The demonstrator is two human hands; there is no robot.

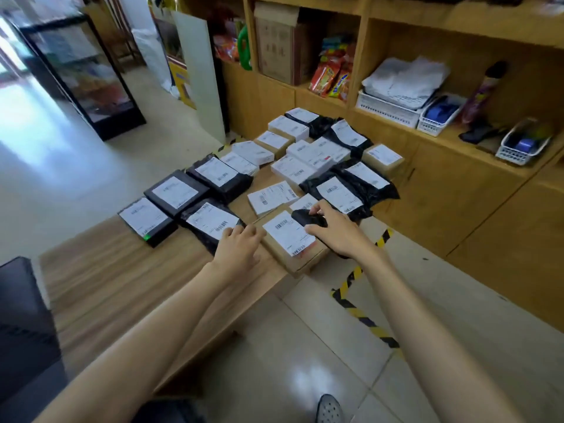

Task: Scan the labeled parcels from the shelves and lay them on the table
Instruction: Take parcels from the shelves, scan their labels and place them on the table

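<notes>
R hand [332, 230]: I'm gripping the black scanner [308, 219], fingers curled round it, and hovering it over the far right part of the box's label.
L hand [239, 250]: I'm resting it at the box's left edge, fingers together and bent. Can't tell if they're clamping or only touching.
Brown box parcel [300, 259]: lying label-up at the near right edge of the table [122, 270], just beside a black bag parcel [210, 221] on its left.
Other parcels [305, 154]: lying in rows toward the far end, labels up, some touching or overlapping.
Shelves [427, 129]: standing to the right and far. One white basket [393, 108] is holding pale packets; labels not readable.
Step (judged): I'm scanning this box or setting it down. Most of the far half looks filled already.
Risk 1: box is sitting v. close to the table edge. A push from my L hand could be sending it onto the floor by the striped tape [357, 309].
Risk 2: scanner and my R hand are covering part of the label, so a misread is poss.
Risk 3: neighbouring labels are lying near, so the beam could be catching the wrong barcode.
</notes>
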